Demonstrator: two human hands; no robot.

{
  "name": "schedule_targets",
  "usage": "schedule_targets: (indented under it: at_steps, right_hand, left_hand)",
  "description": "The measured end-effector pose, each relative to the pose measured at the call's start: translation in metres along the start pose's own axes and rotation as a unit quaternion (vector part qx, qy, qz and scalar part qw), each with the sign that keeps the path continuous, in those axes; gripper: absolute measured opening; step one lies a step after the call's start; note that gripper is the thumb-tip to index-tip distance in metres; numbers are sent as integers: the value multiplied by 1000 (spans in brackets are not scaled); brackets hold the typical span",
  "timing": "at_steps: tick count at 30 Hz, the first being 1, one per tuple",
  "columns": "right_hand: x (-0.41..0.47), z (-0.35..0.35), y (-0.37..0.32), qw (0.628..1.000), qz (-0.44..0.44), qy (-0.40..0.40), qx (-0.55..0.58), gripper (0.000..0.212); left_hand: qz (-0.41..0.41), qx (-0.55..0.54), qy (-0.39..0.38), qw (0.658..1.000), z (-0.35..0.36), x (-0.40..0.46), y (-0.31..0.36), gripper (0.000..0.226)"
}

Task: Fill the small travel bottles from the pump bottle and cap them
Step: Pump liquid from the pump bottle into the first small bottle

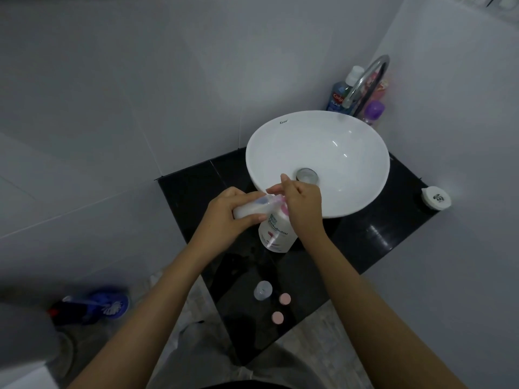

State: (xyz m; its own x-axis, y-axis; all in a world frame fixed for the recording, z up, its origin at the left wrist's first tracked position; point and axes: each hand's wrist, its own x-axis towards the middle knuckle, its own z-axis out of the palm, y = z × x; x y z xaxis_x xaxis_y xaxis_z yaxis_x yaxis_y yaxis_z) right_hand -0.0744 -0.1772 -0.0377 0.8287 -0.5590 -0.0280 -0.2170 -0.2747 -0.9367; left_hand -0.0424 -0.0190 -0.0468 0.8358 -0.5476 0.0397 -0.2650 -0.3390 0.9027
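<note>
Near the black counter's (pixel 393 242) front edge: two round pink caps (pixel 277 317), one clear small bottle (pixel 263 290) standing open. Farther back, beside the white basin's (pixel 280 141) rim: white pump bottle with pink pump (pixel 276 230), upright. Left hand (pixel 224 217) clenched around a translucent travel bottle (pixel 250 209), tipped toward the nozzle. Right hand (pixel 302 206) pressed on the pump head, fingers curled over it.

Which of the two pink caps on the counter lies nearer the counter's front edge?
The pink cap nearer the person; the other pink cap sits farther back, beside the clear bottle.
</note>
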Motion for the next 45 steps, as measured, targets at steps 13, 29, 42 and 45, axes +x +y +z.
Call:
schedule_targets:
  at_steps: [13,29,42,45]
  right_hand:
    - [3,-6,-9,1000,-2,0,19,36]
    - [-1,-5,-11,999,0,3,40,33]
    - [2,-8,-12,1000,-3,-20,8,29]
    - [1,-5,-12,1000,-1,6,27,29]
  left_hand:
    - [11,8,6,1000,-5,2,7,43]
    - [7,7,3,1000,-7,1,9,42]
    - [5,3,2,1000,-11,1,13,42]
    - [4,1,11,1000,-9,1,14,43]
